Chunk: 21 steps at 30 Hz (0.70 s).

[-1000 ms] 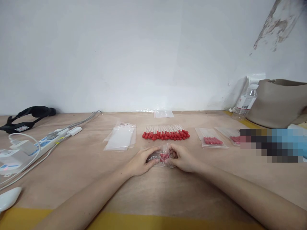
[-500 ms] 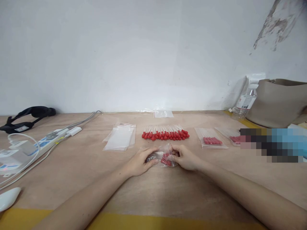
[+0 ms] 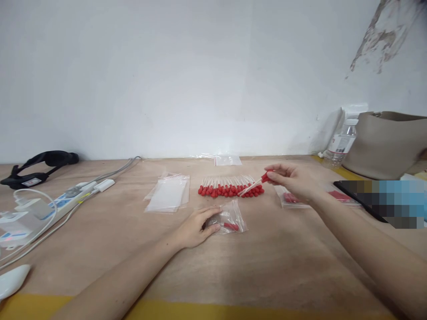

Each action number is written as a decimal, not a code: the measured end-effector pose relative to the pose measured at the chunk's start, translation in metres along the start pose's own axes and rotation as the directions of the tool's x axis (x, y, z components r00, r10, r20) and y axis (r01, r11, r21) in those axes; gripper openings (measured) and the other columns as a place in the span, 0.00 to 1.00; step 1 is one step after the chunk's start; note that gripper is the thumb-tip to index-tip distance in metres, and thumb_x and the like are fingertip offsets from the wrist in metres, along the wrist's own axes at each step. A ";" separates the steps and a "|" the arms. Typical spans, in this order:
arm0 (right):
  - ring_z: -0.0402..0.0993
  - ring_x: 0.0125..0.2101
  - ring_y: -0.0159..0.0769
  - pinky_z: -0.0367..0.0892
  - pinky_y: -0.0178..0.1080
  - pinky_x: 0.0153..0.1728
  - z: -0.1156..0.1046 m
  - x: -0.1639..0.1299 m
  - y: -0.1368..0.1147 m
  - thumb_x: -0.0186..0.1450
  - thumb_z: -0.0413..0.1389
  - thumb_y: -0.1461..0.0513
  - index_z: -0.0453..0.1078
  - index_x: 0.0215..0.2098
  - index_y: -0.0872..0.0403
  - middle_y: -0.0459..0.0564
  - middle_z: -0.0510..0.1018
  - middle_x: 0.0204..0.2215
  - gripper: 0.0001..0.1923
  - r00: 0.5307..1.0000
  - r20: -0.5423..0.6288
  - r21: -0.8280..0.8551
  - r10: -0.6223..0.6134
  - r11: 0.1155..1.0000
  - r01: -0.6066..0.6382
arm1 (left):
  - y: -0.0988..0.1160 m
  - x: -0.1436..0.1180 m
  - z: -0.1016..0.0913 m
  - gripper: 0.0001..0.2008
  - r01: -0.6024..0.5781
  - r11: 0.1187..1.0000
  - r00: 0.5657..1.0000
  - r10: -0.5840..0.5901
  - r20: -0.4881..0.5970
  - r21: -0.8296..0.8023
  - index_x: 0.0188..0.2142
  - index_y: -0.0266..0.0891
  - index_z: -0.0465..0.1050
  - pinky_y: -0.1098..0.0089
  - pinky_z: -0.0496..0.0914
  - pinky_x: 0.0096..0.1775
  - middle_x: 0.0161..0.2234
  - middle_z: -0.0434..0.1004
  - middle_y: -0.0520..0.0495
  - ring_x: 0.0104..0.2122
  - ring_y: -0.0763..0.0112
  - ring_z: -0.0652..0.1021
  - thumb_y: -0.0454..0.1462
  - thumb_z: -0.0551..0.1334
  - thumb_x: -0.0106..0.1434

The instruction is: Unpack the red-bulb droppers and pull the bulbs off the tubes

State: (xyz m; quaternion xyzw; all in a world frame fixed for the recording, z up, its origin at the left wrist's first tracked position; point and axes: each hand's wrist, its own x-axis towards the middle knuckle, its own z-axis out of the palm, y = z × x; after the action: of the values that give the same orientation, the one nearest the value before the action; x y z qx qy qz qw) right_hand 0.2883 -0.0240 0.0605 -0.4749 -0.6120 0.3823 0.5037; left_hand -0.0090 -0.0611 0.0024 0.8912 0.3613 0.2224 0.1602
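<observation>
My left hand (image 3: 196,226) grips the left side of a clear zip bag (image 3: 238,211), thumb and fingers around its edge, near the table's middle. Inside that bag lies a red tip (image 3: 231,226); the rest of its contents is hard to make out. Up to the right, my right hand (image 3: 283,178) pinches a few red-tipped white sticks (image 3: 255,186) by their red ends. Their pale shafts slant down to the left, over a row of similar red-tipped sticks (image 3: 222,190). Below my right hand lies a partly covered filled bag (image 3: 289,198).
A stack of flat clear bags (image 3: 167,193) lies left of the row. Another filled bag (image 3: 340,196) and a dark phone-like object (image 3: 360,202), partly pixelated, are at right. A power strip (image 3: 63,202) with cables, a bottle (image 3: 343,140) and a beige bin (image 3: 383,146) stand around.
My right hand has left the zip bag and moved up and right, now with red-tipped sticks in its fingers. Fewer red tips show in the bag. My left hand has stayed on it.
</observation>
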 end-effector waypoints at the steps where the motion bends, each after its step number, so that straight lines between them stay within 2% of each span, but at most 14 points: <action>1: 0.73 0.31 0.33 0.68 0.39 0.36 -0.002 0.003 -0.002 0.53 0.58 0.56 0.68 0.36 0.54 0.50 0.77 0.29 0.15 0.996 -0.061 -0.022 -0.066 0.998 0.065 | -0.001 0.000 0.000 0.21 -0.001 1.000 1.000 0.001 0.001 0.002 0.54 0.43 0.59 0.61 0.61 0.51 0.52 0.65 0.46 0.51 0.64 0.66 0.42 0.54 0.61; 3: 0.74 0.32 0.34 0.68 0.40 0.37 0.001 0.010 0.000 0.55 0.57 0.56 0.68 0.37 0.54 0.50 0.77 0.29 0.14 0.960 -0.157 -0.104 -0.233 0.970 0.219 | -0.002 0.000 0.001 0.21 -0.003 1.000 1.000 0.003 -0.001 0.004 0.54 0.43 0.59 0.60 0.61 0.51 0.52 0.65 0.46 0.51 0.64 0.66 0.42 0.54 0.61; 5: 0.73 0.33 0.35 0.68 0.40 0.38 0.011 0.016 0.009 0.57 0.55 0.58 0.68 0.37 0.55 0.50 0.77 0.31 0.12 0.893 -0.185 -0.234 -0.409 0.901 0.365 | -0.003 0.000 0.002 0.21 -0.001 1.000 1.000 0.001 -0.002 0.004 0.53 0.43 0.60 0.61 0.61 0.52 0.52 0.65 0.46 0.52 0.64 0.66 0.42 0.54 0.61; 8: 0.72 0.35 0.35 0.67 0.40 0.39 0.035 0.025 0.033 0.60 0.51 0.61 0.70 0.38 0.54 0.51 0.77 0.34 0.10 0.799 -0.090 -0.478 -0.594 0.730 0.489 | -0.003 -0.001 0.002 0.21 0.001 1.000 1.000 -0.001 -0.006 0.002 0.53 0.43 0.60 0.61 0.61 0.52 0.52 0.64 0.46 0.52 0.65 0.66 0.43 0.54 0.61; 11: 0.71 0.36 0.36 0.66 0.40 0.39 0.055 0.029 0.054 0.62 0.47 0.63 0.70 0.39 0.53 0.52 0.76 0.36 0.11 0.752 0.095 -0.607 -0.652 0.561 0.563 | -0.003 -0.001 0.003 0.21 -0.006 1.000 1.000 0.006 -0.010 0.003 0.53 0.42 0.60 0.62 0.61 0.53 0.52 0.65 0.46 0.52 0.65 0.65 0.43 0.54 0.61; 15: 0.69 0.36 0.37 0.64 0.40 0.39 0.066 0.025 0.060 0.63 0.47 0.63 0.70 0.40 0.53 0.52 0.76 0.36 0.12 0.730 0.300 -0.669 -0.614 0.410 0.619 | -0.004 -0.001 0.003 0.22 -0.003 1.000 1.000 0.003 -0.002 0.007 0.54 0.42 0.60 0.62 0.60 0.53 0.52 0.65 0.46 0.52 0.66 0.65 0.43 0.54 0.61; 17: 0.68 0.37 0.39 0.62 0.42 0.40 0.064 0.020 0.055 0.62 0.49 0.61 0.71 0.39 0.52 0.52 0.76 0.36 0.11 0.745 0.328 -0.712 -0.581 0.367 0.599 | -0.005 -0.001 0.003 0.21 -0.006 1.000 1.000 0.006 -0.002 0.007 0.53 0.42 0.60 0.61 0.60 0.53 0.52 0.65 0.46 0.53 0.65 0.65 0.44 0.54 0.61; 19: 0.67 0.37 0.39 0.61 0.43 0.40 0.059 0.013 0.050 0.61 0.50 0.59 0.72 0.37 0.51 0.51 0.75 0.35 0.10 0.772 0.290 -0.731 -0.565 0.390 0.560 | -0.005 -0.001 0.003 0.21 -0.012 1.000 1.000 0.012 -0.002 0.005 0.53 0.43 0.60 0.61 0.60 0.53 0.53 0.64 0.46 0.53 0.65 0.65 0.44 0.54 0.61; 21: 0.68 0.34 0.37 0.61 0.40 0.38 0.054 0.003 0.047 0.61 0.50 0.60 0.72 0.34 0.53 0.51 0.75 0.32 0.10 0.810 0.229 -0.700 -0.540 0.487 0.522 | -0.005 -0.001 0.003 0.22 -0.019 1.000 1.000 0.018 0.008 0.002 0.54 0.43 0.60 0.61 0.60 0.54 0.53 0.64 0.46 0.53 0.65 0.64 0.44 0.54 0.61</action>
State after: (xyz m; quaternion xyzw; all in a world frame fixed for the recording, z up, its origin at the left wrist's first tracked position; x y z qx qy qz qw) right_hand 0.2447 -0.0081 0.0066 -0.4279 -0.8221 -0.0766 0.3678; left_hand -0.0117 -0.0587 -0.0026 0.8956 0.3527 0.2201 0.1584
